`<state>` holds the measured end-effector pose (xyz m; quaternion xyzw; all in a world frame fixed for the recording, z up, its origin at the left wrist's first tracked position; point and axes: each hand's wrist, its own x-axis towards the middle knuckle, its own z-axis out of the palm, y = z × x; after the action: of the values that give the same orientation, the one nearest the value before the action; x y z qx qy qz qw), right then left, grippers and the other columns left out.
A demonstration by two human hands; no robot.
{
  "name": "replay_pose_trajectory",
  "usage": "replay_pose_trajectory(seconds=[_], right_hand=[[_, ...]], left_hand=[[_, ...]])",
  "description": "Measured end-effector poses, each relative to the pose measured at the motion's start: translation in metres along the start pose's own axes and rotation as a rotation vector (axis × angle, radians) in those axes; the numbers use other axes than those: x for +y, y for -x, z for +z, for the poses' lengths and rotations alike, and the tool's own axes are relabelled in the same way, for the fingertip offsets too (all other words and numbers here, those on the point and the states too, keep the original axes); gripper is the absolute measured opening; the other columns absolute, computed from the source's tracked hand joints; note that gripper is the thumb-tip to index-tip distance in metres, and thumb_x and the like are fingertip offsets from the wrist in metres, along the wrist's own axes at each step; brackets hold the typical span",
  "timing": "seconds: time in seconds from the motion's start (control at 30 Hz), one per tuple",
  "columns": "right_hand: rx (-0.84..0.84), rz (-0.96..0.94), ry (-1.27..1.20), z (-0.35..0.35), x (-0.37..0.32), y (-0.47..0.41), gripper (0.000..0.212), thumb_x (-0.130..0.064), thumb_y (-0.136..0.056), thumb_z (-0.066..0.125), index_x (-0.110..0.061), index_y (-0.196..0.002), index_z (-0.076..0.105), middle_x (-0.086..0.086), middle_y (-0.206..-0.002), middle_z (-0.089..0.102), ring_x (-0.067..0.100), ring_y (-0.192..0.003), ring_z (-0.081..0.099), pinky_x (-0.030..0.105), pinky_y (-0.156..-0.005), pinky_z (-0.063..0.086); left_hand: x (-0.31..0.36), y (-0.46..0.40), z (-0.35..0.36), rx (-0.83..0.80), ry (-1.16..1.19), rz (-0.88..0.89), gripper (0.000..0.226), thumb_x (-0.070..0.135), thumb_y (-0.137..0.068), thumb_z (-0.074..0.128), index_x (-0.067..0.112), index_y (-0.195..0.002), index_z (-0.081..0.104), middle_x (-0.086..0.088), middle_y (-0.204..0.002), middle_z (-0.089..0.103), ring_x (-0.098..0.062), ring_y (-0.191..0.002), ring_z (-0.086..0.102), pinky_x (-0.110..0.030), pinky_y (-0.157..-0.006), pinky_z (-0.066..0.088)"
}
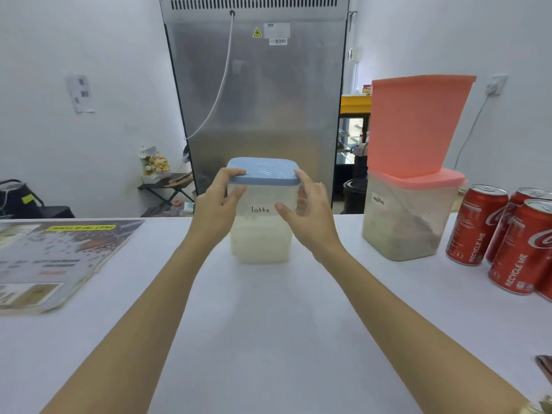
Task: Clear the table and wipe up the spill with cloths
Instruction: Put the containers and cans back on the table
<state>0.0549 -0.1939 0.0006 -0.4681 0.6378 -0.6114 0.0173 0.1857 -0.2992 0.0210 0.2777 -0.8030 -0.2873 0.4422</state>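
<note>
We hold the latte container (260, 231) between both hands at the far middle of the smooth white counter (268, 339). It is a squarish tub of cloudy clear plastic, pale powder filling its lower half, topped by a ribbed blue lid (264, 171) with rounded corners. Our left hand (219, 206) has its fingers curled over the lid's left edge and thumb against the wall; our right hand (307, 209) grips the right side, fingers curved round it and thumb near the handwritten label. To the right stands a similar clear tub (403, 228) of brownish powder under a matte pink lid, with an opaque pink container (415, 124) stacked tilted on top. Further right, glossy red drink cans (507, 240) cluster together. At the left edge lies a flat, shiny printed menu board (56, 258). Behind the counter rises a brushed steel cabinet (257, 100)
</note>
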Motion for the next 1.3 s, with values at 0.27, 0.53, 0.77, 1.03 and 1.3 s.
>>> replay_pose_trajectory(seconds=[0.27, 0.53, 0.77, 1.03, 1.3], right_hand=[[-0.076, 0.013, -0.06, 0.087, -0.042, 0.017, 0.073, -0.014, -0.083, 0.07, -0.025, -0.144, 0.033, -0.004, -0.12, 0.031, 0.015, -0.085, 0.047, 0.007, -0.078, 0.043], [-0.232, 0.049, -0.047, 0.123, -0.058, 0.03, 0.057, -0.023, -0.091, 0.06, -0.035, -0.138, 0.03, -0.009, -0.125, 0.041, 0.015, -0.103, 0.045, 0.024, -0.085, 0.038], [-0.209, 0.046, -0.01, 0.133, -0.059, 0.034, 0.061, -0.024, -0.092, 0.058, -0.037, -0.141, 0.023, -0.004, -0.136, 0.042, 0.017, -0.098, 0.044, 0.024, -0.083, 0.036], [-0.212, 0.055, -0.012, 0.103, -0.064, 0.03, 0.094, -0.015, -0.086, 0.067, -0.041, -0.149, 0.002, -0.019, -0.143, 0.032, 0.003, -0.124, 0.031, 0.023, -0.1, 0.029], [0.094, 0.105, 0.19, 0.003, -0.054, 0.025, 0.081, -0.013, -0.086, 0.063, -0.025, -0.15, 0.015, 0.002, -0.151, 0.032, 0.016, -0.137, 0.032, 0.029, -0.108, 0.032]], left_hand=[[-0.048, 0.023, -0.098, 0.005, 0.039, -0.059, 0.02, 0.037, -0.092, 0.047, 0.046, -0.11, 0.051, 0.0, -0.116, 0.06, -0.032, -0.098, 0.06, -0.047, -0.086, 0.05], [-0.074, 0.028, -0.122, -0.031, 0.153, -0.141, 0.03, 0.026, -0.1, 0.04, 0.055, -0.102, 0.044, 0.001, -0.129, 0.051, -0.027, -0.104, 0.058, -0.053, -0.093, 0.048], [-0.079, 0.029, -0.126, -0.036, 0.106, -0.143, 0.027, 0.03, -0.1, 0.037, 0.057, -0.104, 0.04, -0.002, -0.125, 0.052, -0.026, -0.107, 0.055, -0.053, -0.092, 0.047], [-0.052, 0.024, -0.123, 0.11, -0.114, -0.016, 0.054, -0.008, -0.085, 0.038, 0.016, -0.133, 0.042, -0.007, -0.133, 0.047, -0.027, -0.114, 0.048, -0.034, -0.093, 0.04], [0.033, 0.017, -0.058, -0.022, -0.086, 0.277, 0.05, -0.006, -0.084, 0.045, 0.014, -0.129, 0.05, 0.001, -0.136, 0.05, -0.035, -0.13, 0.039, -0.042, -0.112, 0.028]])
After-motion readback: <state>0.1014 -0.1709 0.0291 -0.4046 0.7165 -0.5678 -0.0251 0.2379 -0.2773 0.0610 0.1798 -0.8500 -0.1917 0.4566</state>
